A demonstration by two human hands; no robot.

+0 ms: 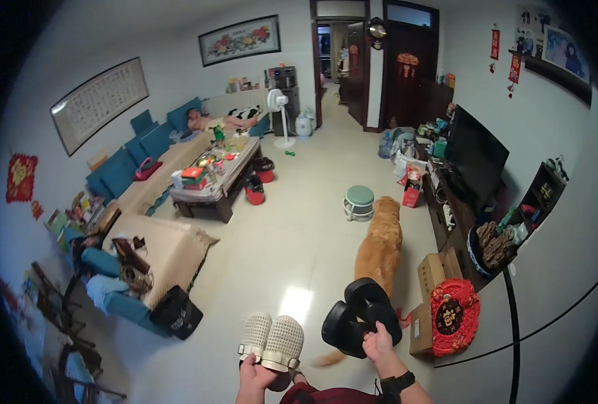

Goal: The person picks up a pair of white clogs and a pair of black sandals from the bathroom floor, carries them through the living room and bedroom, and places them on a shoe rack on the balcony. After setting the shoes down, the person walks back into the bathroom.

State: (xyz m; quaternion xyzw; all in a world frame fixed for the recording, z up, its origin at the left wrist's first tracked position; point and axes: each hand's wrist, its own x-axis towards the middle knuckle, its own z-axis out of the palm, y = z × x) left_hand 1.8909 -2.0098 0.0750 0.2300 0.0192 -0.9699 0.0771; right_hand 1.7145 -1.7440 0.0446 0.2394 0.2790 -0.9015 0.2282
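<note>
My left hand [255, 376] grips a pair of cream perforated slippers [272, 340] by their heels, toes pointing away from me. My right hand [378, 343], with a black watch on its wrist, holds a pair of black slippers [359, 316] pressed together. Both pairs hang above the glossy tiled floor [292, 242], low in the head view. A golden dog [381, 246] stands just beyond the black slippers, facing away.
A sofa with blue cushions [120, 172] and a cluttered coffee table [218, 175] fill the left side. A person lies on the far sofa [215, 121]. A round stool [359, 200], two red bins [255, 190], cardboard boxes [433, 273], a TV [474, 158] and a fan [280, 108] stand around.
</note>
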